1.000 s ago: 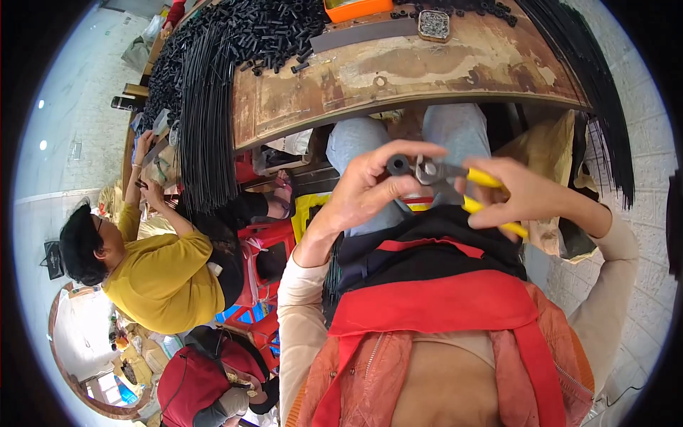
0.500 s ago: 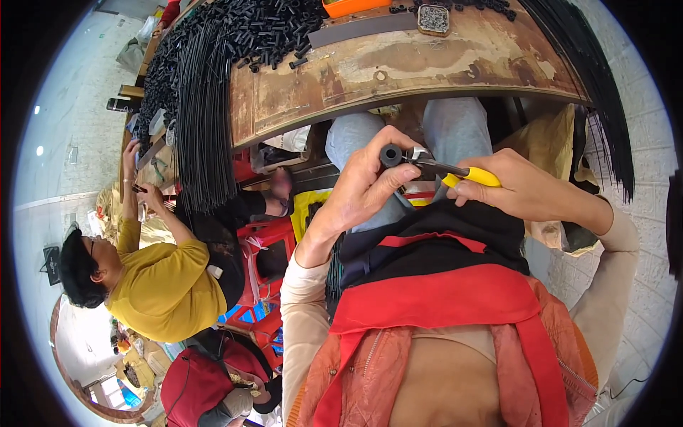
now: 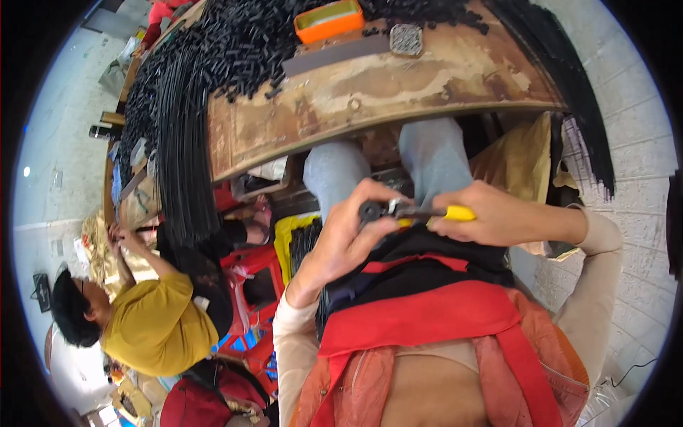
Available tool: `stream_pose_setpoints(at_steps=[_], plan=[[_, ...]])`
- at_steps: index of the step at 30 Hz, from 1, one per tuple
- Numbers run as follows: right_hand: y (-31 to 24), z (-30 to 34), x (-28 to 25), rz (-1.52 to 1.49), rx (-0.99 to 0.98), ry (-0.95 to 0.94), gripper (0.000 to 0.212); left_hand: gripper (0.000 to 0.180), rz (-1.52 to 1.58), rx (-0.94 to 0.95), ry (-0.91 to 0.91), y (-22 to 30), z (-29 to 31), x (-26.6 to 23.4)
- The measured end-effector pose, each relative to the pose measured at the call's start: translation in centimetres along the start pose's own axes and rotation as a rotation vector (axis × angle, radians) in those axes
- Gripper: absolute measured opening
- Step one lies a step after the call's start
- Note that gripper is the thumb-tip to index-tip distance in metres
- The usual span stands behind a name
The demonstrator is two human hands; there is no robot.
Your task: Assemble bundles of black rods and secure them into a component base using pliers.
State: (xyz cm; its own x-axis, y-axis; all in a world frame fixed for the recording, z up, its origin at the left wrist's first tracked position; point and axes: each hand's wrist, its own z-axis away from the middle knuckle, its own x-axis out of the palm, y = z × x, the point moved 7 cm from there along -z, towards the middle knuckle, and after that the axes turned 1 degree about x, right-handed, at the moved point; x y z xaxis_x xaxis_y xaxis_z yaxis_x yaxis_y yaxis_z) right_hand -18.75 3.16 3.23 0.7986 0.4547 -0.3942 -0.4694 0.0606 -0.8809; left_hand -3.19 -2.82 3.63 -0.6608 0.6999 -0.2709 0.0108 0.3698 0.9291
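Head view, read from nine o'clock across to three. At about eight o'clock a co-worker in a yellow shirt (image 3: 153,324) bends over with both hands raised near a heap of material. Beside that person, around seven o'clock, stands a red stool (image 3: 249,267). Higher, from ten to twelve o'clock, long black strips (image 3: 181,142) hang in a thick bundle over the edge of a worn wooden table (image 3: 398,89), and short black pieces are heaped on its top. An orange tray (image 3: 329,19) sits on the table at twelve o'clock, with a small square metal piece (image 3: 406,39) just beside it toward one o'clock.

Near the centre, the person's left hand (image 3: 341,238) is curled, its fingers closed around a small black round piece (image 3: 370,211) held above the lap. Touching that piece from the three o'clock side are the metal tips of yellow-handled pliers (image 3: 427,212). The right hand (image 3: 491,217) is closed in a fist on the pliers' handles. Both forearms come up from the lower edge in pale sleeves, over a red apron (image 3: 427,320). Beyond the hands the person's knees in grey trousers reach under the table.
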Motion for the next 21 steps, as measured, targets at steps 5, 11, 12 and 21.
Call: stream_pose_setpoints(at_steps=[5, 11, 12, 21], plan=[[0.5, -3.0, -4.3, 0.398, -0.589, 0.392, 0.017, 0.055, 0.195, 0.013, 0.105, 0.4, -0.1, -1.8], [6.8, -10.6, -13.8, 0.665, -0.325, 0.549, 0.028, 0.068, 0.252, 0.026, 0.272, -1.3, -1.0, -4.4], [7.2, -11.9, -15.4, 0.744, -0.291, 0.606, 0.027, 0.063, 0.31, 0.014, 0.294, -2.2, -1.1, -4.3], [8.6, -18.6, -20.1, 1.085, -0.214, 0.665, 0.026, 0.056, 0.485, -0.074, 0.199, -5.4, -3.7, -2.7]])
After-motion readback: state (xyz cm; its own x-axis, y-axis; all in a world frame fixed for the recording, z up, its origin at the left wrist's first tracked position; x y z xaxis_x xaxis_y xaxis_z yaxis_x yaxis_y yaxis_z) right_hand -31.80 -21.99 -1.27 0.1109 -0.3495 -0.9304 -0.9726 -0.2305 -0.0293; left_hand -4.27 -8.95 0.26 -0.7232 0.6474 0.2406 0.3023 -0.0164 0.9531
